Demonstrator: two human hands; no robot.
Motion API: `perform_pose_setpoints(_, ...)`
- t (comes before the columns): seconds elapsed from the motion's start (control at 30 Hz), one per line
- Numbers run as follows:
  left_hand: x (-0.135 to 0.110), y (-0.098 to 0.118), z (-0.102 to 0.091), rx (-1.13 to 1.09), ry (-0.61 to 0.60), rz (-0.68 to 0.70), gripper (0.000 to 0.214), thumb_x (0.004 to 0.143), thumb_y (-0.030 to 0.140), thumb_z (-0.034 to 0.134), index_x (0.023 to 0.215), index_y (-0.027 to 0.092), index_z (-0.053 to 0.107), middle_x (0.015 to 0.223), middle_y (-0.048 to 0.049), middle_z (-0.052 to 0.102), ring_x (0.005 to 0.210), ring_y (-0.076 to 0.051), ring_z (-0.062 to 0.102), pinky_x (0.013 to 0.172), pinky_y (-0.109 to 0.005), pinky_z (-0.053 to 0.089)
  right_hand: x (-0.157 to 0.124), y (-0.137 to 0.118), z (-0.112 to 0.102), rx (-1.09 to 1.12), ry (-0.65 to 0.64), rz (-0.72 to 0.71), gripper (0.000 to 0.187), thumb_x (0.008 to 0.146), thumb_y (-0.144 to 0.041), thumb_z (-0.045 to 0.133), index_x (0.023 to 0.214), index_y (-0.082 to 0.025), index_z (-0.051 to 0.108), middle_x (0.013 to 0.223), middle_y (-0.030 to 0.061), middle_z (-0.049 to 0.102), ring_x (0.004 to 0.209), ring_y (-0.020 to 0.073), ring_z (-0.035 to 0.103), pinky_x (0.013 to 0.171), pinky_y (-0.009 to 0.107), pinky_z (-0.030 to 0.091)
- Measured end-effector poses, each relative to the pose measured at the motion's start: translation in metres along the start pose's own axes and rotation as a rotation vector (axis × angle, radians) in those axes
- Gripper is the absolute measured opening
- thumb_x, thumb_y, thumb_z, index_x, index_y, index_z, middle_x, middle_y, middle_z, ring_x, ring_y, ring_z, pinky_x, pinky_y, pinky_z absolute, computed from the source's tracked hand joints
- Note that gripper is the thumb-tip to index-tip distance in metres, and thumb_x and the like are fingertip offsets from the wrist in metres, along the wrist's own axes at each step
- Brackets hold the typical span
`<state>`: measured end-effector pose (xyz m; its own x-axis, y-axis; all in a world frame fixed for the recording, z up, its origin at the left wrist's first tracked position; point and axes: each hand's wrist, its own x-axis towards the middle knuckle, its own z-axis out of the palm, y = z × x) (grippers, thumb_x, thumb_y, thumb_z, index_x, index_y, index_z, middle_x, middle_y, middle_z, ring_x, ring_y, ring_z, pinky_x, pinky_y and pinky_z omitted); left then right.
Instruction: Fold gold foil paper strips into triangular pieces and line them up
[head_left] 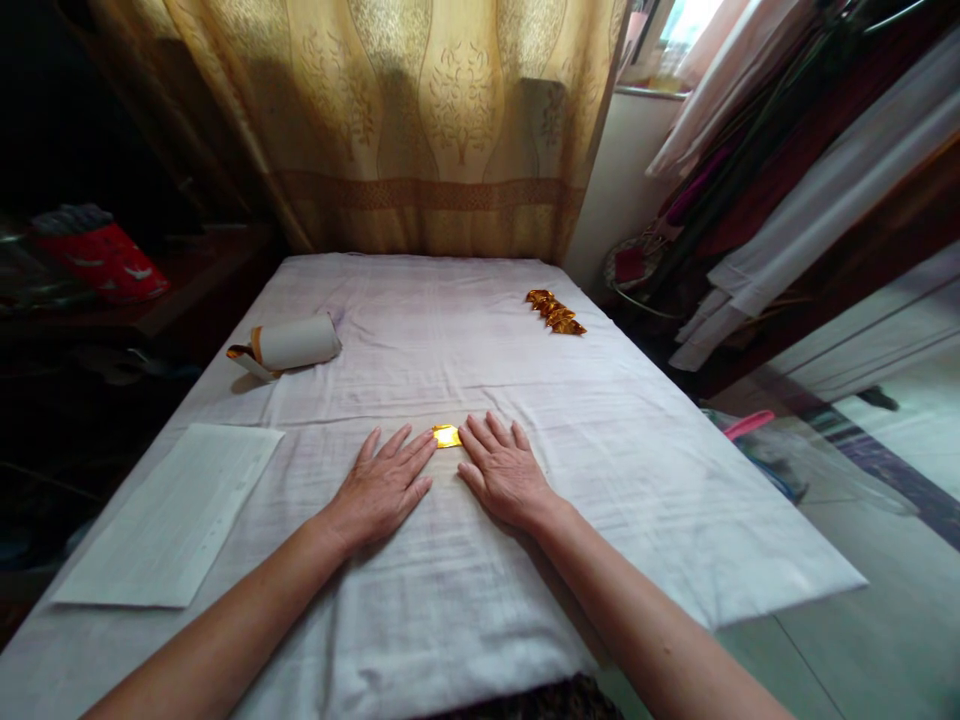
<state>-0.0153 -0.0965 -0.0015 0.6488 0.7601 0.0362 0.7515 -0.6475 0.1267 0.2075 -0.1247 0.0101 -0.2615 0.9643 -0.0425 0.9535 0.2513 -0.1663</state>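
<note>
Centrally, a small foil (447, 436), bright gold and almost flat, lies on the white cloth (420, 320) that covers the desk, between the person's two hands. The left hand (382, 485) is spread palm down on the cloth, its fingertips at the foil's left edge; the right hand (506, 465) lies likewise, fingers extended, meeting the right edge. Neither hand is clenched or grasping anything; they appear only to press or steady the foil.

By its look, the foil should be very light and thin, springy enough to take a crease, slick on its shiny face and easily crumpled or torn. The edges seem the best place to take hold, with a light fingertip pinch; the cloth beneath is soft and wrinkled, so it probably gives little firm backing.

Farther out, folded gold pieces (555, 312) sit in a slanting row toward the far right. At the left lie a pale roll (296, 345) with gold showing at its end and, nearer, a whitish sheet (176, 520). Beyond the desk hang a patterned curtain (450, 130) and, to the right, clothes (825, 200). A red tub (105, 260) at the left carries white bird-like figures. No brand or label can be read; faint marks on the sheet are too small to tell.
</note>
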Motion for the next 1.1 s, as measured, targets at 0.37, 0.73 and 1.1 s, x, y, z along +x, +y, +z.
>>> perform_pose_setpoints(0.37, -0.017, -0.001, -0.009, 0.086, 0.039, -0.028, 0.048, 0.098, 0.034, 0.043, 0.145, 0.027, 0.048, 0.149, -0.0055, 0.052, 0.140, -0.031, 0.044, 0.116, -0.059, 0.021, -0.001, -0.003, 0.001, -0.011, 0.043, -0.012, 0.054, 0.102, -0.046, 0.038, 0.151, -0.022, 0.041, 0.160, 0.0081, 0.033, 0.149, 0.0316, 0.025, 0.118, 0.058, 0.022)
perform_pose_setpoints(0.73, -0.008, 0.013, -0.020, 0.227, 0.186, 0.087, 0.037, 0.097, 0.035, 0.047, 0.126, 0.019, 0.064, 0.127, -0.0094, 0.069, 0.126, -0.030, 0.056, 0.117, -0.054, 0.024, -0.009, -0.019, 0.002, 0.045, 0.069, -0.067, 0.051, 0.102, -0.042, 0.037, 0.149, -0.024, 0.043, 0.159, 0.0049, 0.037, 0.151, 0.0291, 0.020, 0.120, 0.057, 0.013)
perform_pose_setpoints(1.1, 0.023, 0.000, -0.029, 0.132, 0.133, -0.018, 0.019, 0.093, 0.028, 0.057, 0.100, 0.021, 0.072, 0.094, -0.0071, 0.073, 0.092, -0.023, 0.065, 0.084, -0.036, 0.046, -0.005, -0.009, 0.004, 0.101, 0.157, -0.007, 0.042, 0.099, -0.034, 0.047, 0.137, -0.020, 0.056, 0.148, 0.0075, 0.052, 0.141, 0.0300, 0.038, 0.116, 0.052, 0.025)
